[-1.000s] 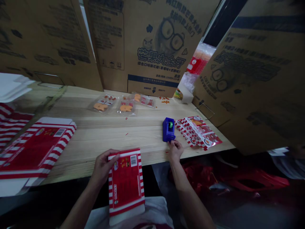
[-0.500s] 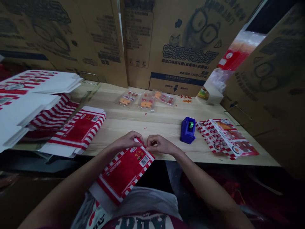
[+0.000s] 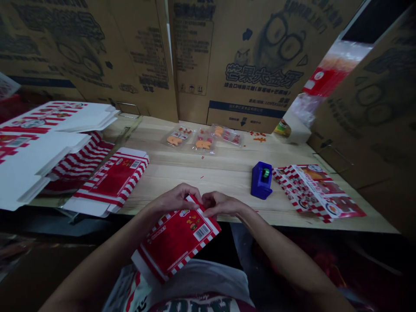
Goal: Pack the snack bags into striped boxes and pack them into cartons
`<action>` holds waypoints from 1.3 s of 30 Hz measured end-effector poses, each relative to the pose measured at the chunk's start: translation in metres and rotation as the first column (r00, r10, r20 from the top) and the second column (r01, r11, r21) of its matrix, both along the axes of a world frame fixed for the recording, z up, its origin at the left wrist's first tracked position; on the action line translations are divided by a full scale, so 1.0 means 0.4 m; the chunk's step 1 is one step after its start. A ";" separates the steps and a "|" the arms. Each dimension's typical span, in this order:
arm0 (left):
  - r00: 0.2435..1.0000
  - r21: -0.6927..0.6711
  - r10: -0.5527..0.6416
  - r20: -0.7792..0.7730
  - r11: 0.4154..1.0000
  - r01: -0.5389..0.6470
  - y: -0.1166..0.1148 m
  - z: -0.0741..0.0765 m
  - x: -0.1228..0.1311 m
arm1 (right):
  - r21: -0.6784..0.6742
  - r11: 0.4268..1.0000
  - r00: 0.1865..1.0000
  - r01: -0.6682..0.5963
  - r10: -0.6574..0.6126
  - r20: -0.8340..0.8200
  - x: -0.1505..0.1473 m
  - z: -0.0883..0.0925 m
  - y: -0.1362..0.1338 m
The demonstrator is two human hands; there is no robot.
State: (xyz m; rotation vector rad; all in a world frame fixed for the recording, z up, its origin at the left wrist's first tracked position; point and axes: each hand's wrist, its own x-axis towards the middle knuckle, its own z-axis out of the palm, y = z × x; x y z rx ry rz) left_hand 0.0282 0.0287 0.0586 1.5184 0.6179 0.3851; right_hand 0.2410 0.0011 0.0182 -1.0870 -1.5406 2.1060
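A red printed carton [image 3: 177, 240] with striped edges and a barcode lies tilted over my lap, its upper end at the table's front edge. My left hand [image 3: 180, 198] is closed on its upper corner, thumb on the printed face. At the same upper end, my right hand [image 3: 221, 203] pinches the edge with thumb and fingers. The fingertips of both hands nearly meet there, and what lies between them is partly hidden. To the right of my hands stands a blue tape dispenser [image 3: 261, 181] with a green roll.
A similar flat carton [image 3: 113, 177] lies at left beside stacked white-and-red cartons [image 3: 42, 143]. Clear packs with orange pieces [image 3: 204, 142] sit at the back. Printed red-checked sheets [image 3: 320, 188] lie at right. Large cardboard boxes [image 3: 240, 65] wall the table's rear.
My right hand has shifted from a curled grip beside the carton's corner to fingers reaching over its upper edge. The left hand keeps its hold. The whole view has shifted slightly.
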 end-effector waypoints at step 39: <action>0.586 0.510 0.215 -0.782 0.762 0.400 -0.053 -0.183 -0.069 | 0.676 0.307 0.549 -0.670 -0.407 0.730 -0.154 -0.022 0.744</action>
